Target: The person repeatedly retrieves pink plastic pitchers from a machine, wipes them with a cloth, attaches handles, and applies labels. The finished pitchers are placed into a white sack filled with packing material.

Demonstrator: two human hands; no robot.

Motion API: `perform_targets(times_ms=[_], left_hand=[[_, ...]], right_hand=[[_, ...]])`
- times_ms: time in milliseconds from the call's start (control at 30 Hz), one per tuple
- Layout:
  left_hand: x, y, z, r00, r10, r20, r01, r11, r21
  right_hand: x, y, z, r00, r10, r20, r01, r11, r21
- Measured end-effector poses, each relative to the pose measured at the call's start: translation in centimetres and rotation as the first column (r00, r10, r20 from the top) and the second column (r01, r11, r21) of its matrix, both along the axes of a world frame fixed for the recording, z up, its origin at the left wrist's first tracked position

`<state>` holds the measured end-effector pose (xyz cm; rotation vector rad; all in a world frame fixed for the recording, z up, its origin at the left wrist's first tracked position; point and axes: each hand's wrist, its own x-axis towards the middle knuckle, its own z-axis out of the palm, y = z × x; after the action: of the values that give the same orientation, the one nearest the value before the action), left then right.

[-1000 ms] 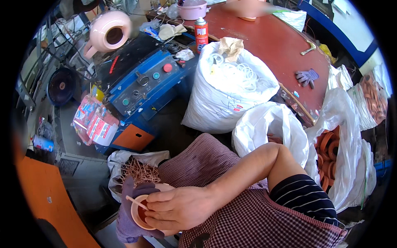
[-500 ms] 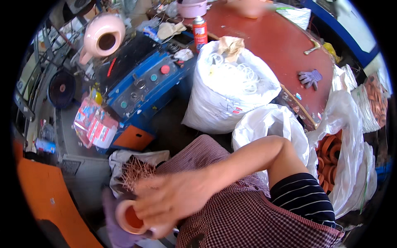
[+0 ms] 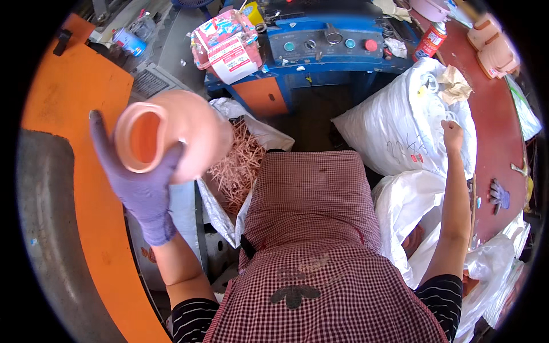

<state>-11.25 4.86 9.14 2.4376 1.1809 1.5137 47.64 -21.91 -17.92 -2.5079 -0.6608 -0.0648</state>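
My left hand (image 3: 140,186), in a purple glove, grips a rounded, hollow pink plastic pot (image 3: 197,128) around its neck. Its wide mouth (image 3: 146,141) faces left, showing an orange-lit inside, and its body is blurred by motion. Over at the right, my bare right hand (image 3: 453,136) is at the opening of a white woven sack (image 3: 394,126), its fingers curled together. Clear plastic rings (image 3: 450,116) lie right beside the fingertips; whether one is pinched there I cannot tell. Below the pot, thin pink plastic scraps (image 3: 235,177) fill another white sack.
Ahead stands a blue machine panel (image 3: 326,48) with buttons and a lever. Left of it lies a pink printed package (image 3: 229,48). An orange panel (image 3: 80,108) borders my left side. On the red table (image 3: 497,103) at right are pink plastic pieces (image 3: 493,46), a spray can (image 3: 430,41) and a glove (image 3: 499,195).
My right hand has left the pot's mouth and crossed to the sack of rings at the right. My left hand has raised the pot. The view has swung leftward.
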Motion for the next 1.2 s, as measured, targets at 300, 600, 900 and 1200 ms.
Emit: perform_targets(times_ms=[300, 600, 900, 1200], left_hand=[[10.2, -3.4, -8.8, 0.784, -0.569, 0.248, 0.620, 0.698, -0.360], [9.7, -4.8, -11.5, 0.835, -0.548, 0.060, 0.530, 0.767, -0.361], [11.2, -6.0, -10.3, 0.826, -0.560, -0.068, 0.531, 0.813, -0.239], [11.1, -5.1, -10.2, 0.770, -0.635, -0.056, 0.595, 0.748, -0.294]], right_hand=[[-9.9, 4.2, 12.5, 0.954, 0.289, -0.079, -0.204, 0.820, 0.535], [-34.9, 11.7, 19.2, 0.308, 0.811, 0.498, -0.948, 0.219, 0.229], [-34.9, 11.8, 19.3, 0.352, 0.857, 0.376, -0.931, 0.362, 0.047], [-32.7, 12.2, 22.7, 0.103, 0.993, 0.049, -0.970, 0.112, -0.214]])
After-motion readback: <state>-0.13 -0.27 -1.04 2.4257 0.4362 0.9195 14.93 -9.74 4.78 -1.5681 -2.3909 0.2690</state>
